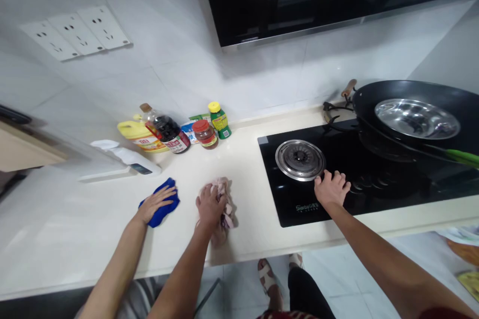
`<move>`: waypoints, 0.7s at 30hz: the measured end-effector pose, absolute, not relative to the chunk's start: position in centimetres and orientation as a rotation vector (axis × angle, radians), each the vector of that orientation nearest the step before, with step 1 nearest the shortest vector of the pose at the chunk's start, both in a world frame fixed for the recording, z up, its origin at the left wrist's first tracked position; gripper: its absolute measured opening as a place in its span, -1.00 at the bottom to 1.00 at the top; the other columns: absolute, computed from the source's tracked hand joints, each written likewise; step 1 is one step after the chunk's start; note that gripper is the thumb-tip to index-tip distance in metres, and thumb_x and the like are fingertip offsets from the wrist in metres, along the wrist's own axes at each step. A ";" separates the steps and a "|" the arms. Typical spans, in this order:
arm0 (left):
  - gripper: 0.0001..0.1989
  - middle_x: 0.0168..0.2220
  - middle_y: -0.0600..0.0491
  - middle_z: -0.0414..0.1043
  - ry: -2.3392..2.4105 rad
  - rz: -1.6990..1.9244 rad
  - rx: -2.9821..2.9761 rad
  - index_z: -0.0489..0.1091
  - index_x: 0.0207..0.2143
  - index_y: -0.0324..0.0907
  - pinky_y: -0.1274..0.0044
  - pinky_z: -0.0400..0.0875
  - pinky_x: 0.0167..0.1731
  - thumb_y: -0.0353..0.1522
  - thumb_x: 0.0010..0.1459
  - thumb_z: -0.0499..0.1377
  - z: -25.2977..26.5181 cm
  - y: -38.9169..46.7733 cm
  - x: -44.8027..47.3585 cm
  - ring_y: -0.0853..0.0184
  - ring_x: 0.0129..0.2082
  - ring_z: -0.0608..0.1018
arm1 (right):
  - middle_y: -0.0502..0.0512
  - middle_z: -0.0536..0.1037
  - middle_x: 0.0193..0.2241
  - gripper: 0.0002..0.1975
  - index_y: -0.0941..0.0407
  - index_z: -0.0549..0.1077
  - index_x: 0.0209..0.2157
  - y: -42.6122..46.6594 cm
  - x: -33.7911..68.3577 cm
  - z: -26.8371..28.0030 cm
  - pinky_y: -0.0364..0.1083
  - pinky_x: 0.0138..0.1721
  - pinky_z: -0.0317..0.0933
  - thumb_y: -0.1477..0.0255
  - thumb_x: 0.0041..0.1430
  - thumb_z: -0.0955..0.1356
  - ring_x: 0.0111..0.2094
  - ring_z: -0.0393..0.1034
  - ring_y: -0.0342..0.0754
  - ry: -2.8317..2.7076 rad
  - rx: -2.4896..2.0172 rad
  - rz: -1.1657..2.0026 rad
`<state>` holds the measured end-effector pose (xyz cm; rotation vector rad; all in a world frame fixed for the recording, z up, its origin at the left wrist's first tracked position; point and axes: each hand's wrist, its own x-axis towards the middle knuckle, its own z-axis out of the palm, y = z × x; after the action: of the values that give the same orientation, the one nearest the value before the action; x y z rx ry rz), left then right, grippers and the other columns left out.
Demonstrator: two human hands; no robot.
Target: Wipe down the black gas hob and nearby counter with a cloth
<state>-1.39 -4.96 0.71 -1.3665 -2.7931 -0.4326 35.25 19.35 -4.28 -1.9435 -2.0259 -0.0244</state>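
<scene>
My left hand (210, 204) presses down on a crumpled pale pink cloth (227, 209) on the white countertop, its fingers curled into the fabric. Part of the cloth is hidden under the palm. My right hand (332, 188) rests on the black glass cooktop (299, 209) at the lower right of the round metal burner (300, 159). Its fingers are apart and hold nothing. To the left of my left hand, a co-worker's hand (159, 204) lies flat on a blue cloth (164, 215).
A soy sauce bottle (170, 132), yellow jug (140, 134), red-lidded jar (205, 134) and green bottle (220, 120) stand by the wall. A white spray bottle (130, 158) lies left. A wok (404, 90) holding a metal bowl (417, 118) sits right. The range hood (318, 15) hangs above.
</scene>
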 end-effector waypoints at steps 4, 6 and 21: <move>-0.52 0.36 -0.20 0.33 -2.815 -0.423 -1.204 0.41 0.19 -0.10 0.03 0.23 0.30 -0.17 0.30 0.05 0.2 -11.0 -2.4 0.00 0.40 0.28 | 0.57 0.29 0.29 -0.47 0.25 0.42 0.19 19.4 35.4 -4.5 0.45 0.27 -0.04 0.23 0.42 0.14 0.39 0.00 0.42 -2.030 -1.932 -0.039; -0.54 0.34 -0.19 0.37 -2.814 -0.427 -1.120 0.43 0.16 -0.09 0.05 0.25 0.30 -0.16 0.29 0.04 0.1 -14.9 -2.4 0.02 0.39 0.31 | 0.58 0.29 0.29 -0.48 0.25 0.41 0.19 19.4 35.5 -4.5 0.46 0.26 -0.04 0.23 0.42 0.14 0.40 0.00 0.42 -2.035 -1.942 -0.026; -0.58 0.20 -0.20 0.45 -2.729 -0.442 -0.935 0.47 0.05 -0.13 0.10 0.37 0.21 -0.19 0.23 0.07 -0.5 -22.1 1.0 -0.05 0.27 0.43 | 0.58 0.26 0.31 -0.47 0.26 0.40 0.19 19.3 35.2 -3.9 0.46 0.29 -0.08 0.22 0.41 0.14 0.41 -0.05 0.42 -2.029 -1.989 0.001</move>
<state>1.00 -22.07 -0.49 -0.9352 -2.7294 -0.4419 35.16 19.32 -3.95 -1.9887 -2.0292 0.0013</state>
